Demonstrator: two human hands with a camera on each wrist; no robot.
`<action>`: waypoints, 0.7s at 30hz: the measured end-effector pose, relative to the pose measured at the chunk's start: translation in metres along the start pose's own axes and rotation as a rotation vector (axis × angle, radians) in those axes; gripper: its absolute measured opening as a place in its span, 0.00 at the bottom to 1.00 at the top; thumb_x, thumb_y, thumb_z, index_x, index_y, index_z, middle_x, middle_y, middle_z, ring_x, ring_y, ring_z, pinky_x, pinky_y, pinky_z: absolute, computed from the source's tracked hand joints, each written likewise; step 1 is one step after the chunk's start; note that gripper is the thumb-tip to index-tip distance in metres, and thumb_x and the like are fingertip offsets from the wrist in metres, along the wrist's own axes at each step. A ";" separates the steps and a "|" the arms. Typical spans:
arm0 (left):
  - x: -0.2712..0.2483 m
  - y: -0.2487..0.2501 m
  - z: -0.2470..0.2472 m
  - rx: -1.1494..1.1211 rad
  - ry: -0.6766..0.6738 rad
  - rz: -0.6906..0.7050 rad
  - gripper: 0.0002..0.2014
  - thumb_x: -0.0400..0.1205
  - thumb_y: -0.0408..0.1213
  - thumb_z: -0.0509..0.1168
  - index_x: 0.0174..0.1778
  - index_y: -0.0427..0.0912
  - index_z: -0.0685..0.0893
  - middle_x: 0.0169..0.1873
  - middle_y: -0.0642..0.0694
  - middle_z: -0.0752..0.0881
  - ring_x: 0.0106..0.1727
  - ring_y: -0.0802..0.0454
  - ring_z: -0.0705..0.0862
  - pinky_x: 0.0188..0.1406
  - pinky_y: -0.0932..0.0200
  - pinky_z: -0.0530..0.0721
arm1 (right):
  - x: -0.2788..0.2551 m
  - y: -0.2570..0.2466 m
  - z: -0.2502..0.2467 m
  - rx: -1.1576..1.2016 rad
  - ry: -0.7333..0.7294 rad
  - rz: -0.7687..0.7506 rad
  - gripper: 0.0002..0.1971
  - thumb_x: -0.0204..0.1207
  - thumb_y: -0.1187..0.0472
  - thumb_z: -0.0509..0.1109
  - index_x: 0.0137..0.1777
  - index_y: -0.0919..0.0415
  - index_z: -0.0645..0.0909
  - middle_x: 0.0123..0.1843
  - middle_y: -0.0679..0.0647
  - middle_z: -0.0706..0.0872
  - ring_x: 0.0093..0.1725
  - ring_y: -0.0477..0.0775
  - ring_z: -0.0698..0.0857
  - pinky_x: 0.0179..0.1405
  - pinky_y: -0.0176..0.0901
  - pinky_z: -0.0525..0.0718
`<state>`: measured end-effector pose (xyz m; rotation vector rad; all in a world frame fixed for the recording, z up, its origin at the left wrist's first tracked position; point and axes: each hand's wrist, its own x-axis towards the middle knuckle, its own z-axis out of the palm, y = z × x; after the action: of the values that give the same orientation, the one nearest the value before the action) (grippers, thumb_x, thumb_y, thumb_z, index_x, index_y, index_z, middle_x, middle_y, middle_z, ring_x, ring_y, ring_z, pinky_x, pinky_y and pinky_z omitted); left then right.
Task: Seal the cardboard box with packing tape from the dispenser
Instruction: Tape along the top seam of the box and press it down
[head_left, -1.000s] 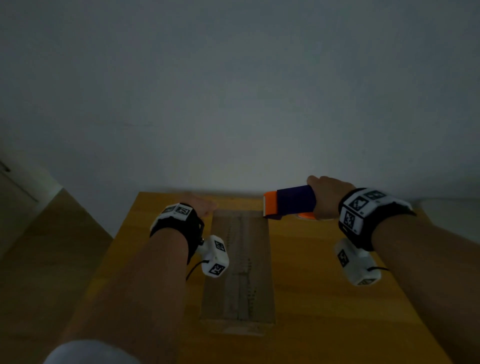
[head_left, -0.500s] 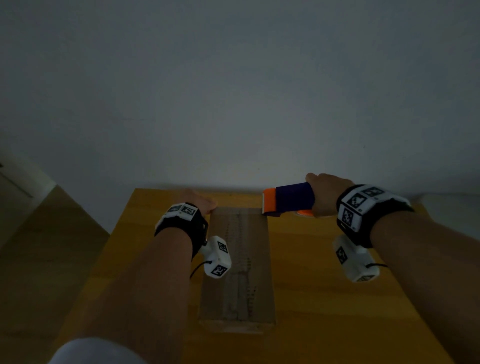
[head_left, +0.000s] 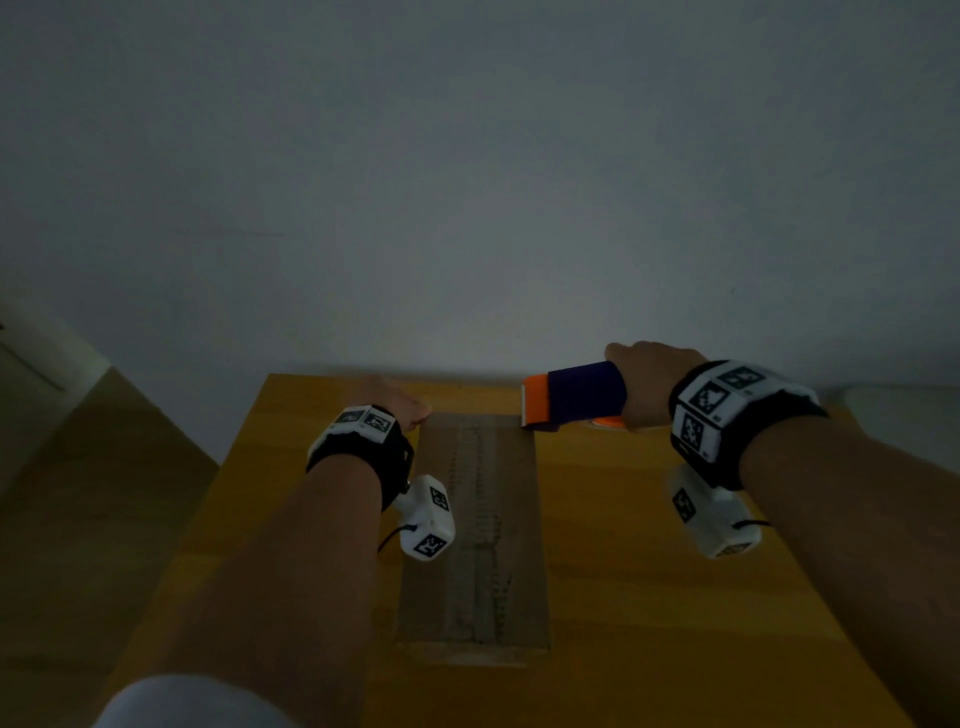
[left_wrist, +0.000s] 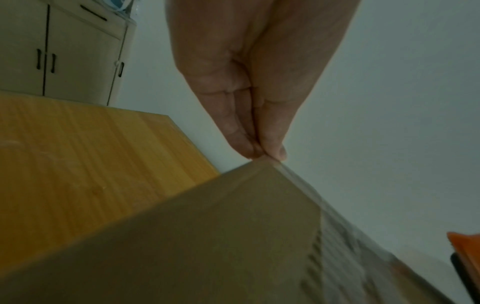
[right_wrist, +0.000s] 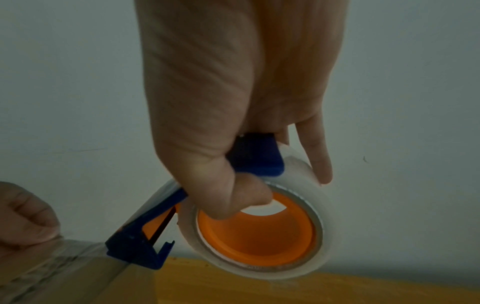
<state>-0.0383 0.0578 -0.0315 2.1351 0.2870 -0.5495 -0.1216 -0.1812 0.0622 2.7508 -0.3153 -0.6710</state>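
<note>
Head view: cardboard box (head_left: 472, 525) lies on wooden table (head_left: 649, 597) | left hand (head_left: 397, 402) fingertips press its far-left corner | right hand (head_left: 652, 384) grips tape dispenser (head_left: 574, 397) at far-right corner

Long brown cardboard box (head_left: 475, 525) lies lower centre, clear tape strip along its top; blue-orange tape dispenser (head_left: 574, 397) sits at its far right corner

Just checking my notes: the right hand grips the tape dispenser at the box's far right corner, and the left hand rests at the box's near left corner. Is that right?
Not quite. The left hand is at the far left corner of the box, not the near one, as the head view shows. The rest holds: the right hand grips the dispenser at the far right corner.
</note>
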 end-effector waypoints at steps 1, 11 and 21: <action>-0.001 -0.001 -0.001 0.008 -0.003 0.002 0.15 0.79 0.30 0.69 0.27 0.43 0.75 0.35 0.38 0.81 0.45 0.44 0.80 0.66 0.41 0.82 | -0.001 0.001 0.000 0.010 0.000 -0.006 0.31 0.69 0.54 0.75 0.70 0.59 0.68 0.61 0.55 0.83 0.53 0.53 0.84 0.46 0.43 0.83; -0.026 0.022 -0.005 0.297 0.198 0.352 0.07 0.75 0.30 0.71 0.32 0.43 0.85 0.39 0.43 0.88 0.45 0.46 0.86 0.51 0.56 0.85 | -0.005 0.005 0.003 0.057 0.030 -0.050 0.27 0.70 0.54 0.74 0.67 0.58 0.71 0.54 0.54 0.82 0.50 0.54 0.84 0.42 0.43 0.81; -0.032 0.029 0.015 0.457 -0.008 0.524 0.07 0.73 0.33 0.75 0.44 0.36 0.93 0.47 0.39 0.92 0.50 0.45 0.89 0.48 0.63 0.81 | 0.002 0.003 0.006 -0.004 -0.011 -0.011 0.31 0.71 0.55 0.74 0.71 0.60 0.68 0.61 0.54 0.83 0.53 0.52 0.84 0.42 0.41 0.79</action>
<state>-0.0592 0.0284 -0.0034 2.5118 -0.4382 -0.3324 -0.1232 -0.1858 0.0575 2.7482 -0.3015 -0.6888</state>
